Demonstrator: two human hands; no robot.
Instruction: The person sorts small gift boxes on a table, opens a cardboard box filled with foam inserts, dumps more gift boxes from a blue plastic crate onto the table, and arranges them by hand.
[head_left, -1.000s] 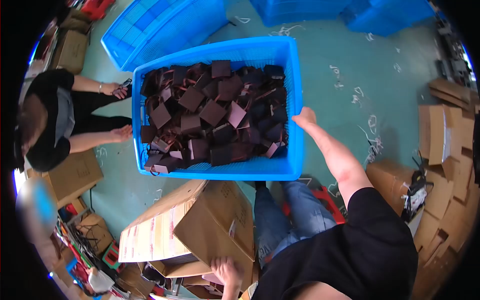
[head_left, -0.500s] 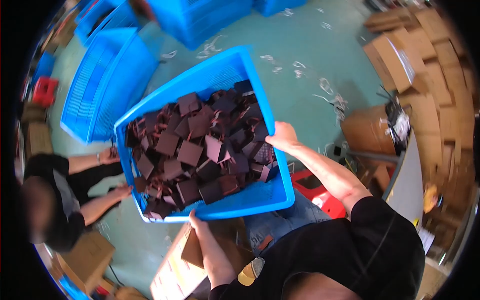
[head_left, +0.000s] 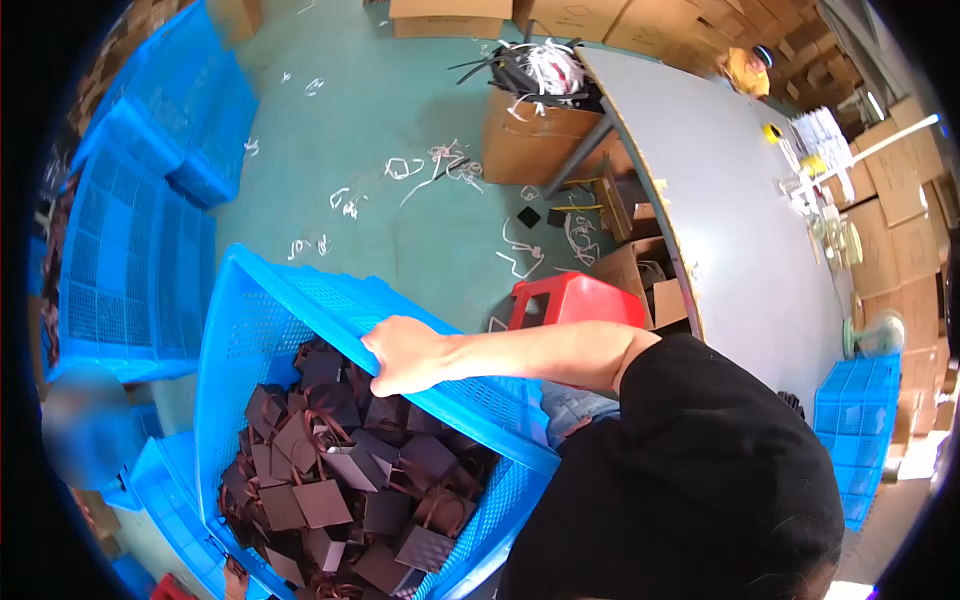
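Note:
A large blue plastic basket (head_left: 290,300) fills the lower middle of the view, tilted. Inside it lies a heap of small dark brown gift bags (head_left: 322,504), several with ribbon-like handles. My right hand (head_left: 408,357) is closed over the basket's rim, thumb on the inner side. My left hand is out of sight. At the bottom left edge, another person's hand (head_left: 236,580) shows close to the basket's lower side, partly cut off.
Empty blue baskets (head_left: 120,250) stand at the left. A red stool (head_left: 575,300) is beyond my forearm, beside a grey-topped table (head_left: 730,200). A carton (head_left: 540,135) holds strapping scraps, and white strips (head_left: 405,168) litter the green floor. Someone in yellow (head_left: 747,72) is far back.
My view has swung to the right, and the basket now sits lower and tilts more steeply. My left hand has left the view; my right hand stays on the rim.

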